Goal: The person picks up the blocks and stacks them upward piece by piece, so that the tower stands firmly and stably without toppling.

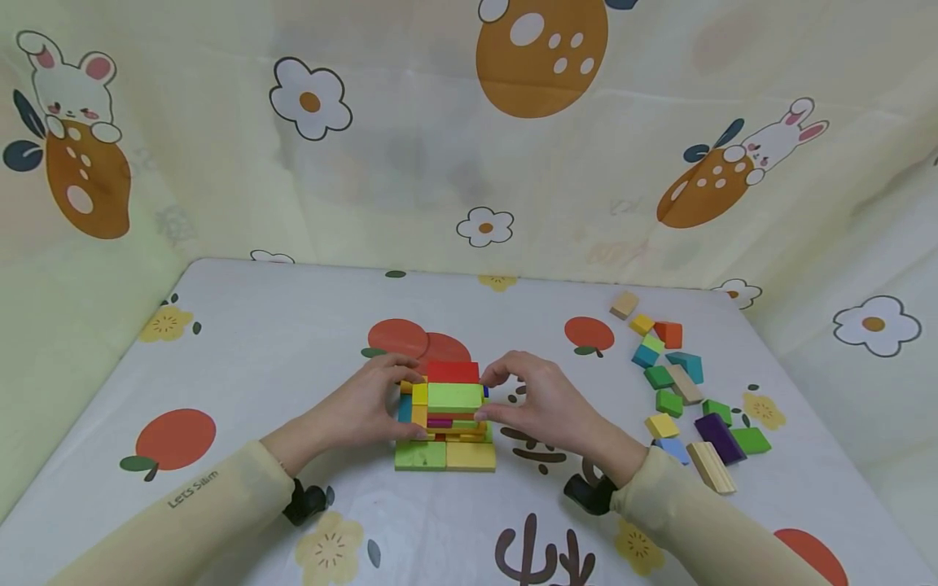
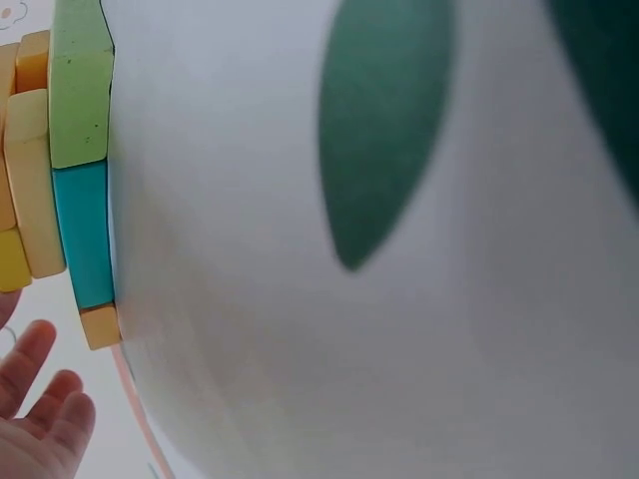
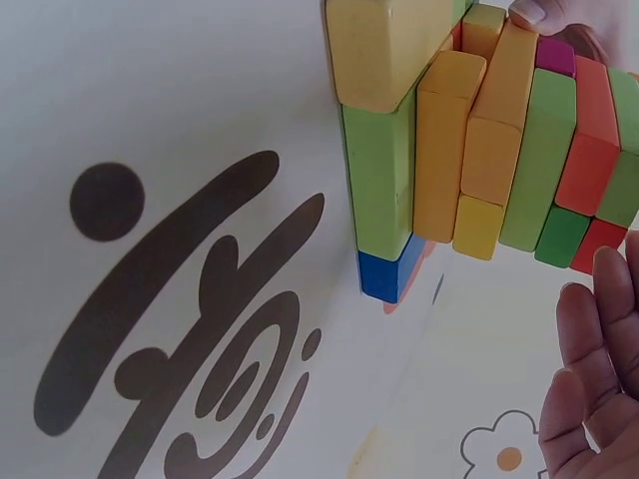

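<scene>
Cartoon-print cloth walls (image 1: 410, 163) surround a white printed tabletop (image 1: 278, 342).
Mid-table, toward the front edge, left hand (image 1: 366, 407) and right hand (image 1: 542, 403) curl fingers around a block stack (image 1: 447, 415); loose blocks (image 1: 681, 382) lie near the right edge.

We can read only one bit of writing. It says "Lets Slim" in small dark letters on the left sleeve (image 1: 194, 489), near the wrist. We find no other words or numbers on the blocks, the table cover or the curtain.
</scene>
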Demonstrator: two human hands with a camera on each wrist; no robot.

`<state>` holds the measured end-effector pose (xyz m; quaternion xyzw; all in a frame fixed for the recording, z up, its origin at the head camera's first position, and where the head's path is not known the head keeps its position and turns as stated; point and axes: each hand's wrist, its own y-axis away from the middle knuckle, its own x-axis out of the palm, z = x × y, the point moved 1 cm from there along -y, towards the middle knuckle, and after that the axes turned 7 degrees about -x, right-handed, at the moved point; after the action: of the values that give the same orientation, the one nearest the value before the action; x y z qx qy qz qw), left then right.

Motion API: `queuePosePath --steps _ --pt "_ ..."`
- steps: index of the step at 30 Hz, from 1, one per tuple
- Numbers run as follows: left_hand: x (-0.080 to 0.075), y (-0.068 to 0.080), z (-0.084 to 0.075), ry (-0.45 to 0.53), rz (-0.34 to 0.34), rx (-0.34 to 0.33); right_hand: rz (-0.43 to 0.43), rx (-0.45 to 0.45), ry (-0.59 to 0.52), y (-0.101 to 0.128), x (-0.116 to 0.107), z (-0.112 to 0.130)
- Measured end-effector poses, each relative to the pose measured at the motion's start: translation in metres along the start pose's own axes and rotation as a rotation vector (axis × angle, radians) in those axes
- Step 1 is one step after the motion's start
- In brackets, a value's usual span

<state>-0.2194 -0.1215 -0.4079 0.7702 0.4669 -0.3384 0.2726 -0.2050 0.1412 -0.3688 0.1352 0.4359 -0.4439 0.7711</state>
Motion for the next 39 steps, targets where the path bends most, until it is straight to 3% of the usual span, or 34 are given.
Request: queuePosePath --steps 11,19,28,39 --pt "0.000 0.003 -0.002 0.002 0.008 -0.030 -0.006 0.038 -0.030 0.000 -0.002 -0.002" --pt "-0.001 0.003 -0.008 0.097 0.007 0.013 -0.026 0.040 -0.012 0.003 -0.004 -0.004" --pt "0.002 0.000 -0.013 0.139 0.001 -0.003 -0.019 0.043 -0.029 0.004 -0.004 -0.006" --pt "0.001 -0.002 -0.015 0.122 -0.006 0.014 0.172 0.083 0.006 -0.002 0.009 -0.013"
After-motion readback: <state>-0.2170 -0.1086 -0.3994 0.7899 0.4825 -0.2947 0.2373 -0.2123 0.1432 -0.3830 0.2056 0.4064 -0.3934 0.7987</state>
